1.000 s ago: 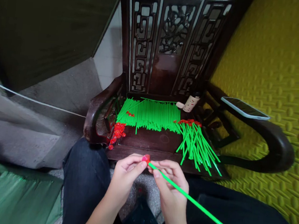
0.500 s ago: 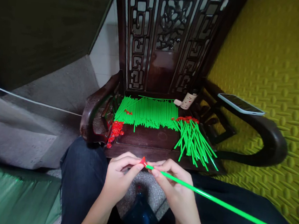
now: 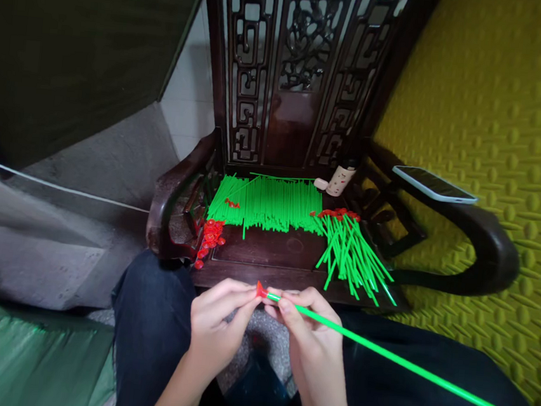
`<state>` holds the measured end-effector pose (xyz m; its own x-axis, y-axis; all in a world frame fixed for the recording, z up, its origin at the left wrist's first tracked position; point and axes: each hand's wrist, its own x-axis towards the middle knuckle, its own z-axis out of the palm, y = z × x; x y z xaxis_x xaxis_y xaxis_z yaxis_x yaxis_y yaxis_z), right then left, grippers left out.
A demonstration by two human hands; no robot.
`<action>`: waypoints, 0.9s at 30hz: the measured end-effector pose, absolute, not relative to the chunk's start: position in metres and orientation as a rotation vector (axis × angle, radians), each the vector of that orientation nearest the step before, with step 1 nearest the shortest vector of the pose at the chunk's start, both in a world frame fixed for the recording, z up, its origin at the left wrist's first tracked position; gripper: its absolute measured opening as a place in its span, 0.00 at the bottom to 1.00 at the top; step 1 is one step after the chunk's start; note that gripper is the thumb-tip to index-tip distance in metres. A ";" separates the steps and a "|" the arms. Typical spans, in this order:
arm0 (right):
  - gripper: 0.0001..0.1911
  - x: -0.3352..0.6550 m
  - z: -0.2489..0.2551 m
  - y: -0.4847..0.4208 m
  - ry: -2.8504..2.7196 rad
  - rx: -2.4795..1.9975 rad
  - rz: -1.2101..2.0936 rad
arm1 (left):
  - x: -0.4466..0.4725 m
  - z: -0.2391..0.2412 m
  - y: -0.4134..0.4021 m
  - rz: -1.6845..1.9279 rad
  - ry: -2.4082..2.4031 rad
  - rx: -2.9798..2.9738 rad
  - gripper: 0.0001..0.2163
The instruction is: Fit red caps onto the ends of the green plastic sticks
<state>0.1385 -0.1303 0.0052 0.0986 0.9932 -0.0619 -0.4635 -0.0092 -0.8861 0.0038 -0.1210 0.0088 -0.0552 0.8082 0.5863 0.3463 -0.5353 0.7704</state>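
Observation:
My right hand [image 3: 309, 325] pinches a long green stick [image 3: 394, 360] near its left end; the stick runs down to the right over my lap. My left hand [image 3: 221, 316] is closed with its fingertips on a small red cap [image 3: 261, 289] sitting on the stick's tip. On the dark wooden chair seat [image 3: 270, 251] ahead lie a flat row of plain green sticks [image 3: 265, 202], a heap of red caps [image 3: 210, 234] at the left, and a fanned pile of green sticks with red caps [image 3: 349, 249] at the right.
A phone [image 3: 432, 185] rests on the chair's right armrest. A small patterned bottle [image 3: 341, 179] lies at the back of the seat. A yellow bumpy mat [image 3: 509, 111] covers the right side; grey concrete floor [image 3: 81, 223] and a white cable are at left.
The free end of the stick has swung slightly up and in toward the frame. Both hands stay at the capped tip, shifted a little.

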 end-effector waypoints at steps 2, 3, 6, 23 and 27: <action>0.06 0.138 0.007 -0.131 -0.750 -0.926 1.344 | 0.003 0.008 -0.121 1.614 1.220 1.849 0.12; 0.06 0.137 0.008 -0.132 -0.759 -0.926 1.340 | 0.002 0.008 -0.121 1.613 1.218 1.853 0.12; 0.06 0.137 0.008 -0.133 -0.787 -0.934 1.297 | 0.002 0.007 -0.123 1.626 1.233 1.888 0.12; 0.04 0.145 0.024 -0.131 -0.954 -0.855 1.331 | 0.003 0.014 -0.125 1.664 1.101 1.854 0.13; 0.04 0.158 0.034 -0.126 -1.057 -0.837 1.443 | 0.002 0.017 -0.124 1.637 1.045 1.864 0.13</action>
